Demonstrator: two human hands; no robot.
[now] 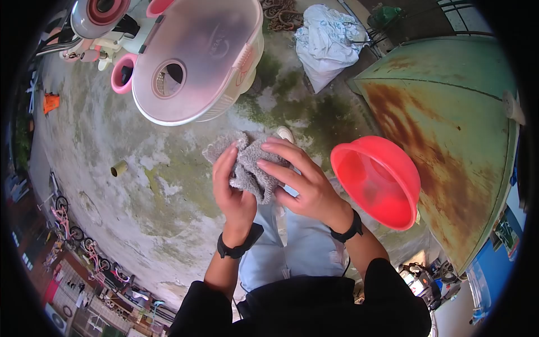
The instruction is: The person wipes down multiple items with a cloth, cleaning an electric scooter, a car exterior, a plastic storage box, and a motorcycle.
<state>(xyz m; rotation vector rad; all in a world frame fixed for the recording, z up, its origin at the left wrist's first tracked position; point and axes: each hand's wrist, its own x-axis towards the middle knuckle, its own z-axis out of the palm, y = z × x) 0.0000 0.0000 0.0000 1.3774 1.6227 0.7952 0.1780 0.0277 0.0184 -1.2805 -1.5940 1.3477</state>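
A grey, fuzzy cloth [251, 165] is bunched up between my two hands, in front of my legs. My left hand [229, 185] grips its left side, with the thumb and fingers pressed against the folds. On the other side, my right hand [303, 182] has its fingers curled over the cloth's right part. To the right stands a red plastic basin [382, 182], tilted so that its inside shows. Ahead of my hands is a large white and pink tub with a translucent lid [193, 56], which has a round opening near its front left.
A rusty green metal cabinet [438, 129] rises at the right. A stuffed white sack [328, 42] and a rusty chain [281, 14] lie at the back. On the concrete floor [140, 208] sit a small can [119, 168] and an orange object [51, 103]. Children's bicycles [92, 253] line the left.
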